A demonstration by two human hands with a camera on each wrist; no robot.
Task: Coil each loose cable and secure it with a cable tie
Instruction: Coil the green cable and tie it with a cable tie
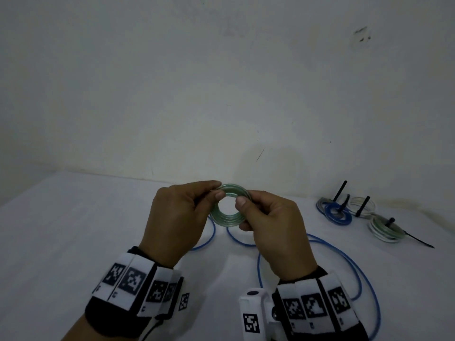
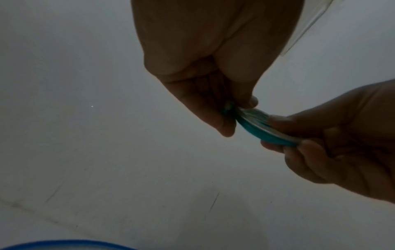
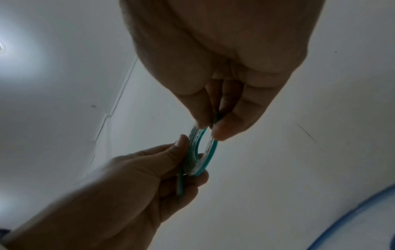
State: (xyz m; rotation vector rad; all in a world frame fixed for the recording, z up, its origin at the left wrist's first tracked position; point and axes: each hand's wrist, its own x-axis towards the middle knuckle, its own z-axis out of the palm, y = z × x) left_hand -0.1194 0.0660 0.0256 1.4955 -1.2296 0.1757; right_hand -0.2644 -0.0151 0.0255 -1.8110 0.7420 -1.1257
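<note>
A small green coiled cable (image 1: 225, 219) hangs in the air above the white table, held between both hands. My left hand (image 1: 182, 212) pinches its upper left side with thumb and fingers. My right hand (image 1: 266, 217) pinches the right side. The left wrist view shows the green coil (image 2: 256, 128) edge-on between the left hand (image 2: 233, 111) and the right hand (image 2: 320, 143). From the right wrist, the coil (image 3: 203, 152) shows as a ring; the right hand (image 3: 211, 128) pinches its top and the left hand (image 3: 171, 165) holds its lower part, where a short cable end sticks out.
A long loose blue cable (image 1: 344, 262) sprawls on the table (image 1: 61, 230) under and right of my hands. At the back right lie several coiled cables (image 1: 337, 214) with black cable ties (image 1: 362, 206) on them. A pale wall stands behind.
</note>
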